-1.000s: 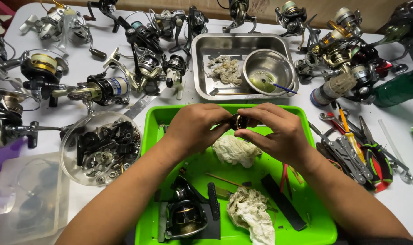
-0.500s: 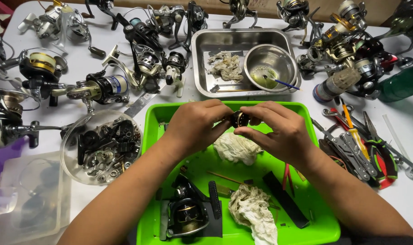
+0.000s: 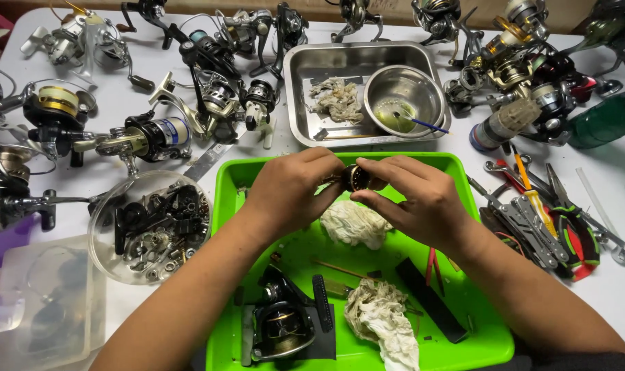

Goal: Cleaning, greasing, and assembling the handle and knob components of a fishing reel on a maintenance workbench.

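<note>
Both hands are up close together over the green tray [image 3: 233,206], pinching one small round reel part [image 3: 358,178] between them — the left hand [image 3: 288,192] grips it from one side and the right hand [image 3: 419,196] from the other, fingertips tight on it. The part is dark with a gold rim, and its open round face looks up toward the person; it is short and stubby, so I cannot tell which way its long side runs. The work looks partway done, I would say: a fishing reel body [image 3: 281,323] lies opened up at the near end of the tray, loose bits fill the clear bowl [image 3: 151,227] on the worktop [image 3: 161,161], and two crumpled rags [image 3: 353,223] lie in the tray. Many whole reels wait at the back.
</note>
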